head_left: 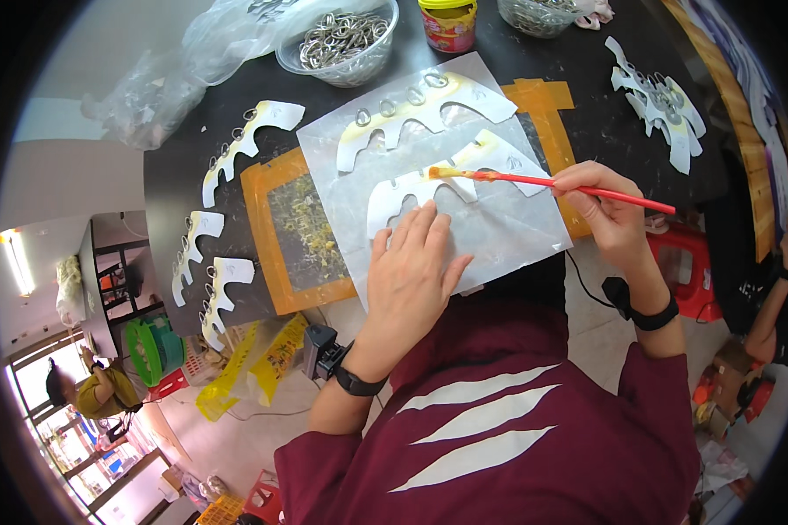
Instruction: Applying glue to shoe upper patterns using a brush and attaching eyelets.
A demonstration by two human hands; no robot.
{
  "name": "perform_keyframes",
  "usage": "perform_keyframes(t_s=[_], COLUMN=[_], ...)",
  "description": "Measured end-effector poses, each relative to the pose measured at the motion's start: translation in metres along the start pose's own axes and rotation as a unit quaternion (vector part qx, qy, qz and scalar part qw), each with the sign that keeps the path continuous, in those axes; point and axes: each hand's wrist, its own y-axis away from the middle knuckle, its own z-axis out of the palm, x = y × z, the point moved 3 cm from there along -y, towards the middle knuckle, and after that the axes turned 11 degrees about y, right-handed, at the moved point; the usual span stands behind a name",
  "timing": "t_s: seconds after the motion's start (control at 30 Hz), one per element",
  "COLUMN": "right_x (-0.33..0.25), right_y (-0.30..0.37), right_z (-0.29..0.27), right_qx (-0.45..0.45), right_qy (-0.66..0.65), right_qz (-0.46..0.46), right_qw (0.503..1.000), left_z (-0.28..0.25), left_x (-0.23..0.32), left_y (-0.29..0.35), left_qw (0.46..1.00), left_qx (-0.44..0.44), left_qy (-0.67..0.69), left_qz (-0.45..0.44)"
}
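Note:
My right hand pinches a red-handled paintbrush, whose amber-coated bristles rest over the upper edge of a scalloped white piece. Yellowish smears mark that piece. Against its lower edge, my left hand lies flat with fingers stretched out, wrist strap below. Just beyond, a second scalloped white piece carries several metal rings along its yellow-tinted edge. Both pieces lie on a translucent white sheet. Whether my left fingertips press on the piece or the sheet I cannot tell.
Ringed white pieces lie left, with a stack of them at right. At the back stand a bowl of metal rings, a yellow-red tub and another bowl. A red stool stands right; another person is far left.

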Motion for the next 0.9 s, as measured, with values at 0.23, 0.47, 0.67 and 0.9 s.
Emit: perform_keyframes(t_s=[0.23, 0.47, 0.67, 0.9], right_x=[0.003, 0.016, 0.015, 0.010], right_y=[0.004, 0.015, 0.017, 0.014], right_z=[0.015, -0.002, -0.001, -0.025], right_qx=[0.043, 0.079, 0.068, 0.101], right_qy=[-0.093, -0.066, -0.103, -0.044], right_qz=[0.043, 0.063, 0.069, 0.073], right_qw=[0.994, 0.993, 0.990, 0.991], left_z=[0.002, 0.001, 0.002, 0.001], left_x=[-0.001, 0.000, 0.000, 0.001], left_y=[0.001, 0.002, 0.001, 0.000], left_qw=[1.000, 1.000, 1.000, 1.000], left_qx=[-0.001, 0.003, 0.000, 0.002], left_qy=[-0.009, -0.008, -0.010, -0.008], left_qz=[-0.001, -0.004, -0.004, -0.001])
